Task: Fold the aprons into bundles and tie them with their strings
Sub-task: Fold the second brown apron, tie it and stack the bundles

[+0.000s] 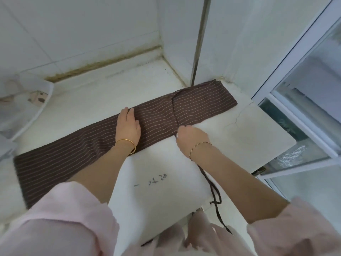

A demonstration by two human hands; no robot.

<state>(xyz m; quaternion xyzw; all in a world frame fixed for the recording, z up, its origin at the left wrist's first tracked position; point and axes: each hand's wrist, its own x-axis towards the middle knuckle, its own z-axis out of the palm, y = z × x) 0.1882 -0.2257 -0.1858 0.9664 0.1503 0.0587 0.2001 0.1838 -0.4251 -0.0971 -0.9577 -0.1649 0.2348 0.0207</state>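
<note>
A brown apron with thin pale stripes (77,145) lies folded into a long narrow strip, running diagonally across the white counter (151,174) from the near left to the far right corner. My left hand (128,126) rests flat on the strip's middle, fingers straight. My right hand (190,137) grips the dark apron string (212,187) at the strip's near edge. The string crosses over the strip at the fold (173,108) and trails down past my right wrist, off the counter's front.
White tiled walls close off the back and the right corner, with a grey vertical pipe (199,39). A sliding glass window (302,111) stands at the right. A white plastic container (24,108) sits at the left counter edge. Pink sleeves fill the bottom.
</note>
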